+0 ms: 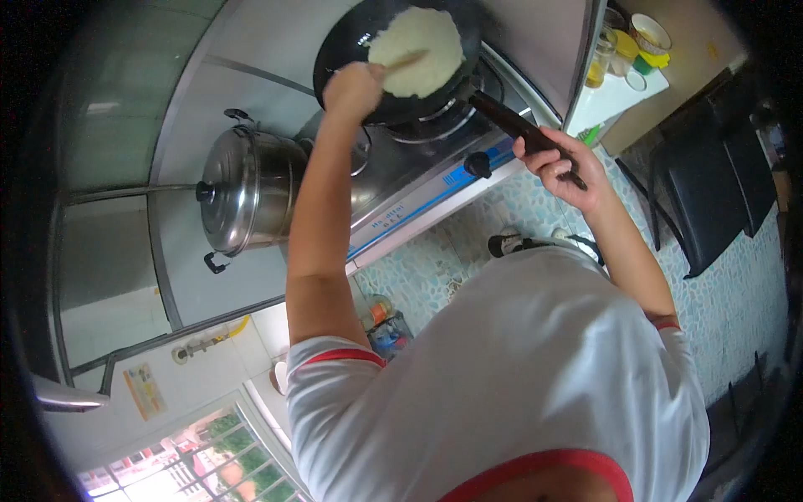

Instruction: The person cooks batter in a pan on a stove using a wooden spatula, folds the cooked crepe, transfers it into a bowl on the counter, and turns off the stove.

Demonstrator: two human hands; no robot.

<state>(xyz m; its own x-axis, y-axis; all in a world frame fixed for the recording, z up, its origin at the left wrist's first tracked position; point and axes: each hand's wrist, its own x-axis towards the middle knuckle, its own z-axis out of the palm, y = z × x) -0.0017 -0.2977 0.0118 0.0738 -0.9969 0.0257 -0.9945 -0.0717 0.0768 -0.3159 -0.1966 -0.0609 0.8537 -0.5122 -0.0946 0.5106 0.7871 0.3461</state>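
Note:
My left hand [354,88] is closed around a wooden spatula [407,60]. The spatula's flat end rests on a pale, uneven-edged pancake [431,38] that covers much of the bottom of a black frying pan [336,46]. The pan sits tilted over the right burner of the gas stove [401,186]. With fingers wrapped round it, my right hand [577,171] grips the pan's long dark handle [506,117]. My left forearm crosses in front of the stove's left side and partly hides it.
A lidded steel pot [251,188] stands left of the pan. A stove knob [478,165] is under the pan handle. Jars [621,54] and a bowl [651,33] stand on a white shelf at right. A black chair [703,184] is on the tiled floor.

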